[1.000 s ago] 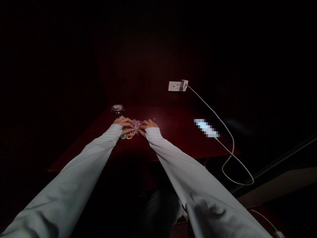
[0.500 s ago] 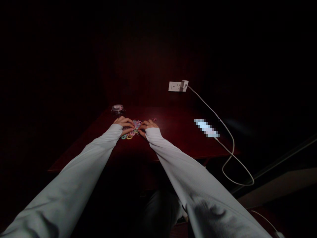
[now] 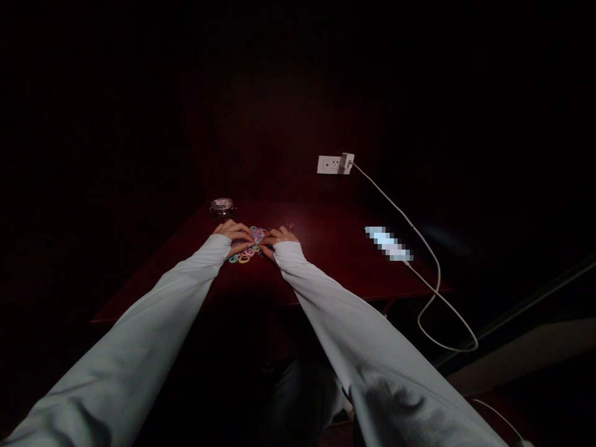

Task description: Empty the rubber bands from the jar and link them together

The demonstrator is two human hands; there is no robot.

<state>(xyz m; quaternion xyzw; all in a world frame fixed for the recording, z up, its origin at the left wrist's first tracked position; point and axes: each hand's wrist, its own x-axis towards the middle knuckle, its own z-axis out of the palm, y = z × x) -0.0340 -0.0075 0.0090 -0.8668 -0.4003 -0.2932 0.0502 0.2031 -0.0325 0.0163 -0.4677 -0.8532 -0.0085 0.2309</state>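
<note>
Small pastel hair ties [image 3: 257,234] lie in a loose pile on the dark red table, with a yellow hair tie [image 3: 244,259] at its near edge. From the left, my left hand [image 3: 236,234] reaches over the pile, thumb and fingertips closed together. My right hand [image 3: 281,236] meets it from the other side, its fingers bent into a pinch. Both sets of fingertips come close together at a small pale hair tie; its exact shape is partly hidden by the fingers.
A clear round jar [image 3: 222,207] stands behind my left hand. A small red item [image 3: 290,226] lies beyond my right hand. To the right is a lit, blurred phone [image 3: 388,243], its white cable [image 3: 431,248] looping past the table edge up to a wall socket [image 3: 329,164].
The scene sits slightly lower in the view. Both hands stay over the pile, with only slight finger movement.
</note>
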